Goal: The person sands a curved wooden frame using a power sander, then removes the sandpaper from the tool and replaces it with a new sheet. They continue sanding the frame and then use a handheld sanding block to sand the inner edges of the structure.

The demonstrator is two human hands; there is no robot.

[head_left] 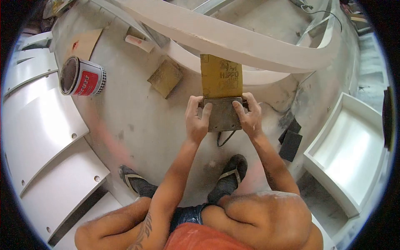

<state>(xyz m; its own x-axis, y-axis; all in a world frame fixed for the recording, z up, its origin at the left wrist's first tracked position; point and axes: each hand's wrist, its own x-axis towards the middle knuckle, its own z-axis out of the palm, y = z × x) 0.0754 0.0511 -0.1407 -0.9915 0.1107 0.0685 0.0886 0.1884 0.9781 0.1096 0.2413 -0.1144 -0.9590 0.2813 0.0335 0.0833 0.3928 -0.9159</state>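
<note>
Between my two hands is an electric sander [221, 116], turned so that its flat grey pad faces up; a dark cord hangs below it. My left hand [197, 116] grips the pad's left edge, thumb on top. On the opposite edge my right hand [249, 114] is closed the same way. A yellow-brown sheet of sandpaper [221, 77] printed HIPPO stands out from the pad's far end, close to my fingertips. Whitish dust covers the fingers of both hands. Just beyond the sheet lies a long curved white piece [233, 43].
An open can [89, 78] with a red label stands at left, near a worn sandpaper piece [165, 78]. White curved panels [46, 112] line the left side. Black blocks [290, 146] lie at right, beside a white tray-like panel [308, 153]. My sandalled feet rest on the dusty floor.
</note>
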